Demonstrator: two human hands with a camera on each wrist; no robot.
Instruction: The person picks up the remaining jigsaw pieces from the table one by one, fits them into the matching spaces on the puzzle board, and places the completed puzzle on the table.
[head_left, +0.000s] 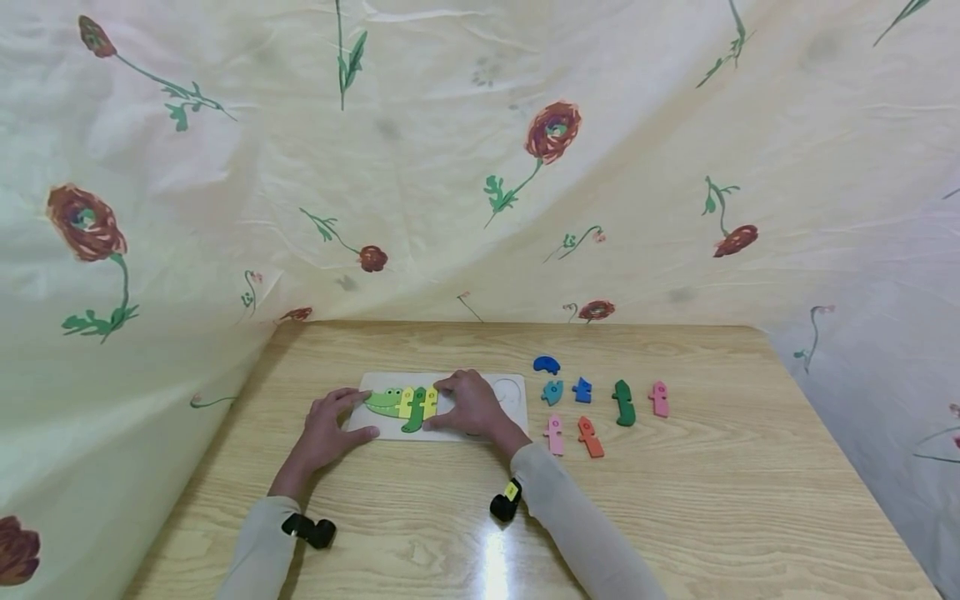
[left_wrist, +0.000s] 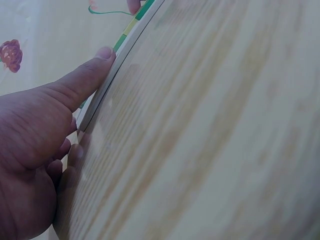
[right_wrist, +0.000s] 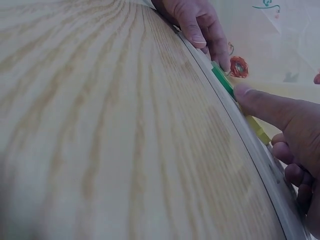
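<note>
The left hand (head_left: pixel 327 431) spreads wide at the left edge of the board (head_left: pixel 420 379); the right hand (head_left: pixel 475 406) pinches a yellow piece (head_left: pixel 431 404); worktop (head_left: pixel 750 500) stretches rightward past loose pieces (head_left: pixel 624 403).

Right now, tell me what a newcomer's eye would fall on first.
Likely the green-and-yellow crocodile puzzle, partly filled on its pale board between the person's left hand and right hand. Next, the seven loose, colourful puzzle pieces, spread on the wood-grain table to the board's right. Behind, a cream cloth printed with red flowers fills the head view's upper half.
</note>
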